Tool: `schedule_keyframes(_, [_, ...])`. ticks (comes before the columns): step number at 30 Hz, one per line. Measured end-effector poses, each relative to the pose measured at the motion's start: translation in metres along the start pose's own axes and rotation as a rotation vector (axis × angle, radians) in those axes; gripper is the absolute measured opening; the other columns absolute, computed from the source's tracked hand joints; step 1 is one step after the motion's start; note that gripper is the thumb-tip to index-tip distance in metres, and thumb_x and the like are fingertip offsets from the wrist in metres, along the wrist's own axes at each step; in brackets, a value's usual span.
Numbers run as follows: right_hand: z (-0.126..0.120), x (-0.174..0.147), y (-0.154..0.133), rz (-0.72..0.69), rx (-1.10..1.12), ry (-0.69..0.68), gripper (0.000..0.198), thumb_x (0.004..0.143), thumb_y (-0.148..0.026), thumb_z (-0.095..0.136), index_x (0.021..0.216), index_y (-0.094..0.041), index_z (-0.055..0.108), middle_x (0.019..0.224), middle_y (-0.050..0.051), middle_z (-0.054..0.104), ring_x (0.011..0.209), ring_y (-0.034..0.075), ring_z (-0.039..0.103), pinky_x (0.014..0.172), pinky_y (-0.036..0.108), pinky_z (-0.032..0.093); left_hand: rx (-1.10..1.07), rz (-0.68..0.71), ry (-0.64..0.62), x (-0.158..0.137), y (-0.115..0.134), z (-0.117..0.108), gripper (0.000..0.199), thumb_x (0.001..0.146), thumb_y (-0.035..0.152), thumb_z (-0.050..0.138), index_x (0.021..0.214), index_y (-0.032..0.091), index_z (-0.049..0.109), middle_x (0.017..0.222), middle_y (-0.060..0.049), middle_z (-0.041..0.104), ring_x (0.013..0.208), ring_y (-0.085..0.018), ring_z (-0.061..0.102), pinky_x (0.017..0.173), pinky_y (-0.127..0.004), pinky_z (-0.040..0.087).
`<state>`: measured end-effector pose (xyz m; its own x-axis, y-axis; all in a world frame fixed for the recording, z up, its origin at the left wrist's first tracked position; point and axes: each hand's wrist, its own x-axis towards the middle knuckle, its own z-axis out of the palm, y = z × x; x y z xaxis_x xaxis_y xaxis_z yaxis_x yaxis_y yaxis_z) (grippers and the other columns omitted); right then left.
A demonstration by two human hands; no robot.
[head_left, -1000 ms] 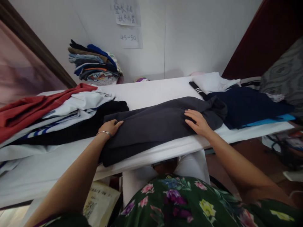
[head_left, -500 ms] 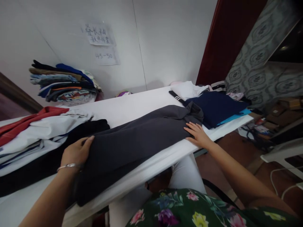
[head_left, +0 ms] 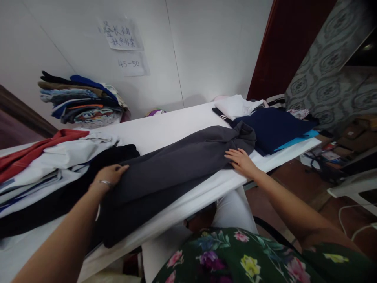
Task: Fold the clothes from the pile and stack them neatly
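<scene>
A long dark grey garment (head_left: 176, 163) lies lengthwise on the white table, folded over itself; its exact kind does not show. At its left end, my left hand (head_left: 110, 175) grips the edge, thumb on top and the other fingers partly hidden. My right hand (head_left: 243, 163) rests flat on the near edge of the right end, fingers stretched out. The cloth is bunched at that far right end. A darker lower layer hangs toward the table's front edge, beneath the upper one.
A black garment (head_left: 55, 200), white clothes (head_left: 61, 153) and a red one (head_left: 44, 145) are heaped at left. Folded clothes (head_left: 82, 98) are stacked by the wall. A navy garment (head_left: 273, 127) lies at right on the white table (head_left: 167, 127). A white stool (head_left: 353, 192) stands right.
My left hand has slid away from me along the garment's left edge. My right hand has shifted slightly left on the cloth, still flat. The view has moved a little.
</scene>
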<state>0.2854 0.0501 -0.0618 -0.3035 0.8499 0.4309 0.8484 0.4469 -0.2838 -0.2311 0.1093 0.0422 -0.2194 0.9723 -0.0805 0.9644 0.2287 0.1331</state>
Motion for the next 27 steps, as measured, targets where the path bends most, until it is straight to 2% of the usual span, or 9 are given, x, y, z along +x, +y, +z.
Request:
schedule_keyframes(3, [0.003,-0.012,0.001,-0.050,-0.016,-0.087,0.055,0.077,-0.011,0.045,0.128,-0.027,0.056,0.134,0.006,0.055,0.130,0.024,0.043,0.107,0.054,0.026,0.071,-0.061,-0.071,-0.002,-0.008,0.028,0.059,0.084,0.059,0.033,0.113,0.017,0.062,0.115,-0.013,0.066,0.100,-0.028,0.061,0.076,-0.031,0.046])
schedule_keyframes(6, [-0.001,-0.019,0.001,-0.042,-0.048,-0.077,0.058,0.075,-0.012,0.044,0.130,-0.027,0.054,0.137,0.007,0.052,0.133,0.024,0.039,0.108,0.055,0.024,0.079,-0.078,-0.045,-0.007,-0.010,0.032,0.060,0.084,0.060,0.030,0.116,0.019,0.061,0.116,-0.014,0.065,0.100,-0.029,0.062,0.075,-0.031,0.047])
schedule_keyframes(10, [-0.005,-0.028,0.003,0.153,-0.218,0.052,0.059,0.074,-0.019,0.052,0.133,-0.020,0.051,0.148,0.012,0.036,0.138,0.034,0.026,0.105,0.058,0.027,0.074,-0.088,-0.032,-0.007,-0.010,0.028,0.057,0.083,0.060,0.033,0.113,0.021,0.063,0.112,-0.011,0.068,0.098,-0.028,0.063,0.075,-0.032,0.047])
schedule_keyframes(13, [-0.007,-0.034,0.012,0.281,-0.264,0.096,0.061,0.076,-0.022,0.054,0.136,-0.018,0.047,0.151,0.013,0.029,0.133,0.037,0.033,0.100,0.054,0.038,0.070,-0.082,-0.033,-0.004,-0.011,0.029,0.057,0.084,0.059,0.033,0.112,0.020,0.063,0.113,-0.012,0.067,0.098,-0.030,0.062,0.075,-0.033,0.047])
schedule_keyframes(15, [-0.010,-0.033,0.020,0.311,-0.270,0.071,0.059,0.076,-0.020,0.054,0.135,-0.020,0.049,0.150,0.012,0.032,0.125,0.036,0.043,0.094,0.050,0.045,0.073,-0.076,-0.041,-0.001,-0.013,0.030,0.059,0.084,0.060,0.032,0.113,0.018,0.063,0.114,-0.014,0.067,0.098,-0.030,0.063,0.075,-0.033,0.047])
schedule_keyframes(17, [-0.018,-0.025,0.028,0.321,-0.272,0.055,0.056,0.075,-0.017,0.053,0.130,-0.023,0.054,0.144,0.010,0.042,0.116,0.034,0.050,0.090,0.048,0.049,0.078,-0.067,-0.049,0.001,-0.015,0.031,0.059,0.083,0.059,0.032,0.112,0.017,0.063,0.113,-0.015,0.067,0.097,-0.030,0.063,0.074,-0.032,0.047])
schedule_keyframes(20, [-0.032,-0.003,0.038,0.303,-0.223,0.143,0.052,0.072,-0.011,0.048,0.120,-0.025,0.063,0.131,0.004,0.057,0.112,0.029,0.053,0.092,0.044,0.048,0.075,-0.056,-0.027,0.003,-0.018,0.031,0.056,0.083,0.058,0.033,0.106,0.019,0.065,0.108,-0.013,0.069,0.094,-0.029,0.064,0.073,-0.031,0.048])
schedule_keyframes(23, [-0.042,0.027,0.044,0.292,-0.122,0.252,0.049,0.072,-0.010,0.047,0.114,-0.025,0.066,0.124,0.001,0.062,0.112,0.025,0.054,0.098,0.042,0.045,0.075,-0.068,-0.008,0.001,-0.020,0.029,0.056,0.082,0.059,0.031,0.101,0.020,0.066,0.104,-0.012,0.070,0.092,-0.028,0.065,0.072,-0.030,0.048])
schedule_keyframes(27, [-0.034,0.049,0.046,0.337,-0.059,0.274,0.050,0.073,-0.010,0.046,0.117,-0.026,0.063,0.121,0.000,0.064,0.111,0.024,0.057,0.099,0.042,0.045,0.094,-0.082,-0.052,-0.001,-0.019,0.025,0.056,0.084,0.056,0.028,0.103,0.019,0.065,0.108,-0.012,0.069,0.095,-0.027,0.065,0.077,-0.029,0.048])
